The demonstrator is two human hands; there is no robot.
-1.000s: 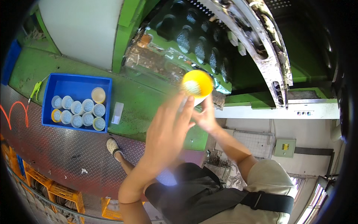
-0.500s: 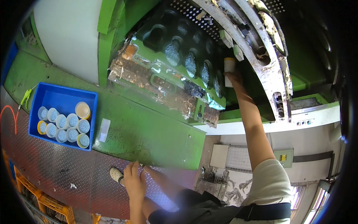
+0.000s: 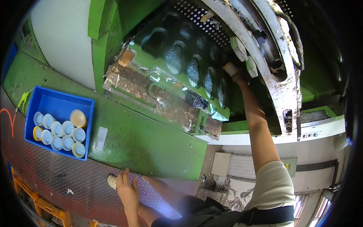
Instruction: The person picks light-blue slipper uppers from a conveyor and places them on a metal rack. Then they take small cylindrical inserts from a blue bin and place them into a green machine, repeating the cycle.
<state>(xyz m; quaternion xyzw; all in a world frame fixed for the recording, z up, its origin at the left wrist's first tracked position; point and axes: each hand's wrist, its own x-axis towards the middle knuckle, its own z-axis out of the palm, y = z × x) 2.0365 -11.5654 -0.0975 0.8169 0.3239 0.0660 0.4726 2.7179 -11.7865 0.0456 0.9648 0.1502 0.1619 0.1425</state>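
My right hand (image 3: 239,76) reaches far into the green machine, closed round a white cup with a yellow rim (image 3: 230,69). The cup tilts toward a dark mould (image 3: 147,56) with rows of hollows, apart from it as far as I can tell. Pale blue granules (image 3: 193,72) lie in several of these hollows. The cup's inside is hidden from here. My left hand (image 3: 127,191) hangs low over the metal floor, holding nothing, its fingers stretched out and thumb apart.
A blue crate (image 3: 90,125) on the green ledge (image 3: 151,151) holds several cups of pale blue granules. Beside it lies a pale strip (image 3: 101,138). A thick, crusted metal frame (image 3: 278,90) curves close to my right arm. Yellow crates (image 3: 49,206) stand lower left.
My right hand has moved farther into the machine and tipped the cup leftward toward the mould. My left hand has shifted slightly left and down. The whole view has turned a little.
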